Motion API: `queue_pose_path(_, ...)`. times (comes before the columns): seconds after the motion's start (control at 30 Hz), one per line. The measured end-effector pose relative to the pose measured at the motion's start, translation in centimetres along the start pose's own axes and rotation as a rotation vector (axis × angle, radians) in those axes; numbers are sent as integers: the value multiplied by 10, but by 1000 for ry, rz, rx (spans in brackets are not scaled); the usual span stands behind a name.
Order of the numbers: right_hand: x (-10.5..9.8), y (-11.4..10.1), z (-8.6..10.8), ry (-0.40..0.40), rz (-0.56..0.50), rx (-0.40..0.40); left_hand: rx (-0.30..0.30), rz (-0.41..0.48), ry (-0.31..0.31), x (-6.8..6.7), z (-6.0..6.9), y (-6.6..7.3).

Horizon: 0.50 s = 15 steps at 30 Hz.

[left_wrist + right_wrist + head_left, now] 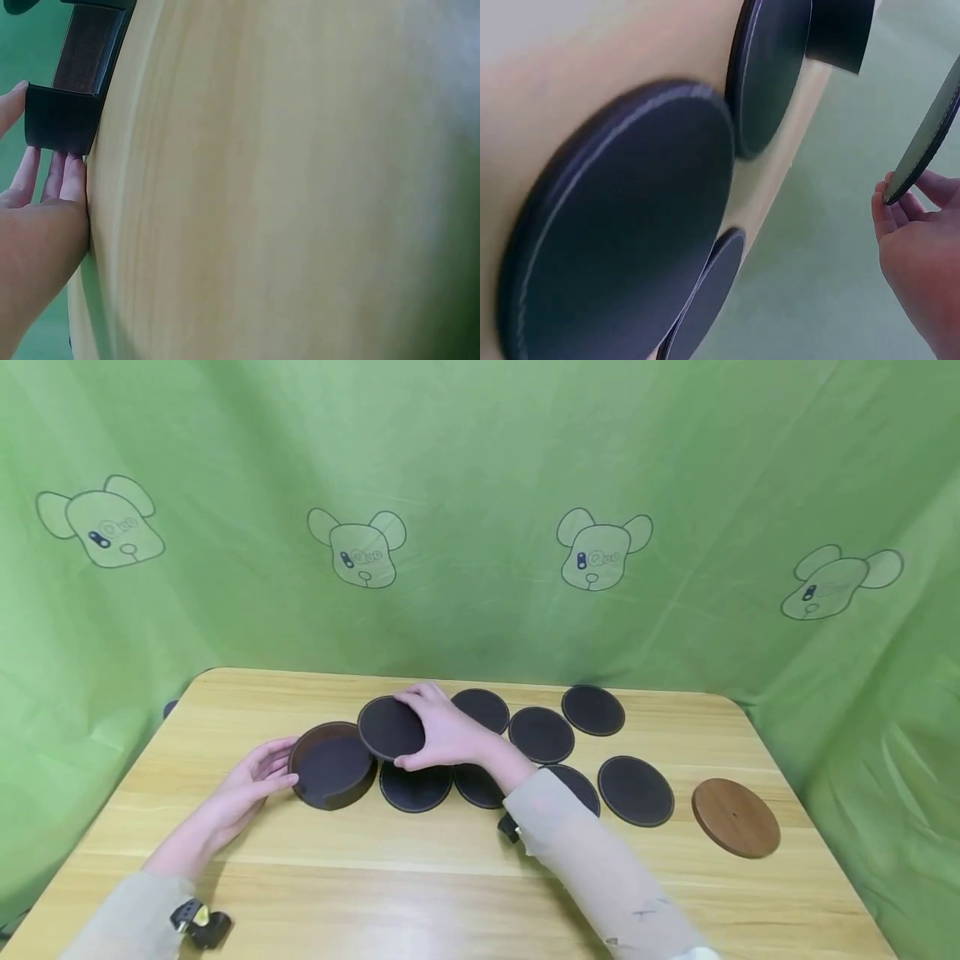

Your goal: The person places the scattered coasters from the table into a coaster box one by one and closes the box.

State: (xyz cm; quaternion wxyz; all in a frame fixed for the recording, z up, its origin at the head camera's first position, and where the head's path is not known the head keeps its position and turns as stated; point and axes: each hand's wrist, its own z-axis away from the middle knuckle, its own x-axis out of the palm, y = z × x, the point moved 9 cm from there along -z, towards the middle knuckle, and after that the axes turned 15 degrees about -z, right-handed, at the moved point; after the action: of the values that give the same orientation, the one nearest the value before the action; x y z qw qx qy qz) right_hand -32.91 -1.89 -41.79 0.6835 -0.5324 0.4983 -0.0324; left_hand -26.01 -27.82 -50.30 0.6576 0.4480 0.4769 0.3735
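Note:
My left hand holds the left side of a round dark brown coaster holder, thumb toward the front and fingers behind. Its open top shows a dark inner floor. In the left wrist view, the fingers touch the holder's outer wall. Between thumb and fingers, my right hand pinches a round black coaster by its edge. That coaster is raised and overlaps the holder's right rim in the head view. The right wrist view shows the held coaster tilted, off the table, with a stitched edge.
Several more black coasters lie flat on the wooden table, among them a front one, a back one and a right one. My right forearm partly covers some. A brown wooden disc lies far right. A green curtain hangs behind.

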Motion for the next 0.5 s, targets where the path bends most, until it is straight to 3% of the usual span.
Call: queue_pose_path(0.5,46,-31,-29,-71,169,-88,11,50,-8,0,2,1)
